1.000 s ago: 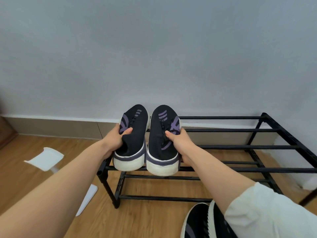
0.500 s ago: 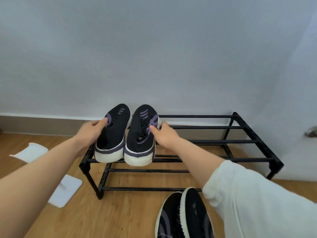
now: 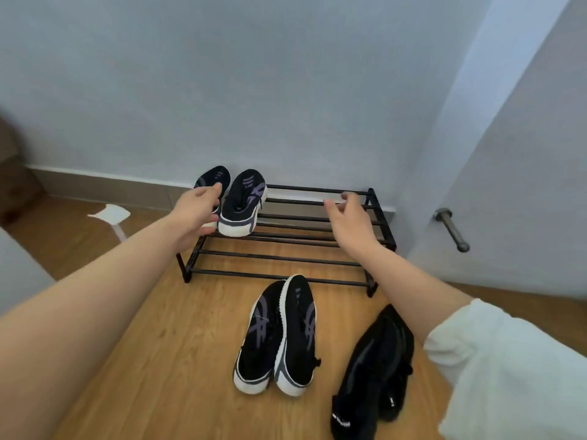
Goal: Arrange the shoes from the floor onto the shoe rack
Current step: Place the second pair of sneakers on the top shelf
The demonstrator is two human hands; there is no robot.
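Head view: my left hand (image 3: 195, 214) and right hand (image 3: 347, 217) hover, fingers spread and empty, beside the racked pair (image 3: 236, 201), which I could nudge off the shoe rack (image 3: 317, 239).

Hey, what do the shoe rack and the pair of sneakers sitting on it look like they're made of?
The shoe rack looks like thin metal tubing with a matte black coat: slim, straight round bars, though coated plastic can't be ruled out. The sneakers on the rack appear to have dark knit or canvas fabric uppers with purple stripes, dull with no shine, over thick white soles that look like rubber or foam.
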